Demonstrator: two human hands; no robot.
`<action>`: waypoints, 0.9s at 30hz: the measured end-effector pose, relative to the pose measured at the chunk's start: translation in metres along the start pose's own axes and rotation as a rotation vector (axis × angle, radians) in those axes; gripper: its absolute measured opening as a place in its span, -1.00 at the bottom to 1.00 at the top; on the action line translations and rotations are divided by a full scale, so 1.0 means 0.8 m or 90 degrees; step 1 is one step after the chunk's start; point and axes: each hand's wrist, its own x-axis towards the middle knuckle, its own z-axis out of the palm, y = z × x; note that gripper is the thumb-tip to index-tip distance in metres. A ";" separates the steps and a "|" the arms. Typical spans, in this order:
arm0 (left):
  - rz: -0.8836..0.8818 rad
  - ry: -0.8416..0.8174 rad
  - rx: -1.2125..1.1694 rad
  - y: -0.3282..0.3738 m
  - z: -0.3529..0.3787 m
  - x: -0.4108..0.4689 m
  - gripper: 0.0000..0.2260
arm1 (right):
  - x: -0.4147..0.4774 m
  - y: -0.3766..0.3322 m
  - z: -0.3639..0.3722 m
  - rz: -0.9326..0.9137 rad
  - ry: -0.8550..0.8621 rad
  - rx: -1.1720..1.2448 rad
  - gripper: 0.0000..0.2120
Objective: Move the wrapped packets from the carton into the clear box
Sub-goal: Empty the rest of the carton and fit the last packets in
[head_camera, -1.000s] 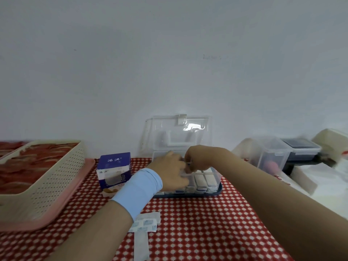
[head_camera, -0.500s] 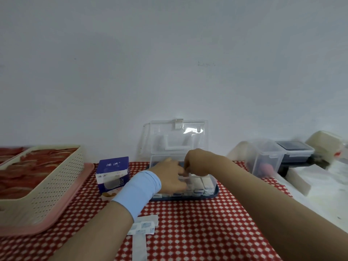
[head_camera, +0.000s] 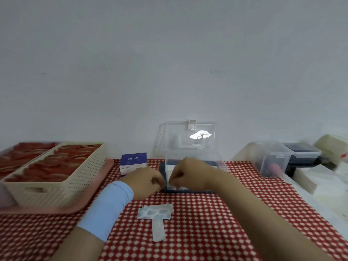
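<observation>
The clear box (head_camera: 218,162) stands on a dark blue base at the back middle of the table, its lid (head_camera: 188,136) propped open against the wall. Several white wrapped packets (head_camera: 170,167) stand inside it. My right hand (head_camera: 188,174) reaches over the box's front left corner, fingers curled down and pinching a packet there. My left hand (head_camera: 146,180), with a light blue wristband, is curled against the box's left side; its fingertips are hidden. The blue and white carton (head_camera: 133,162) stands just left of the box.
Loose wrapped packets (head_camera: 155,212) and a narrow strip (head_camera: 158,230) lie on the red checked cloth (head_camera: 207,223) in front of my hands. A cream basket (head_camera: 56,178) on a pink tray fills the left. Lidded plastic containers (head_camera: 271,159) stand at the right.
My left hand has slid left, from in front of the box to its left side. My right hand stays at the box's front. The view has tilted slightly.
</observation>
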 end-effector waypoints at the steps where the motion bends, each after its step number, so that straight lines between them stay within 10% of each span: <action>1: -0.013 -0.041 0.043 -0.008 0.009 -0.004 -0.74 | 0.002 -0.006 0.019 0.015 -0.046 -0.023 -0.82; 10: -0.062 -0.097 0.064 -0.028 0.044 -0.018 -0.65 | 0.013 -0.015 0.089 0.022 -0.107 -0.080 -0.55; 18: -0.074 -0.050 -0.008 -0.036 0.046 -0.013 -0.93 | 0.018 -0.015 0.100 0.075 -0.058 -0.057 -0.76; 27: -0.204 -0.126 0.056 -0.015 0.037 -0.014 -0.62 | 0.020 -0.001 0.091 0.195 0.019 -0.010 -0.65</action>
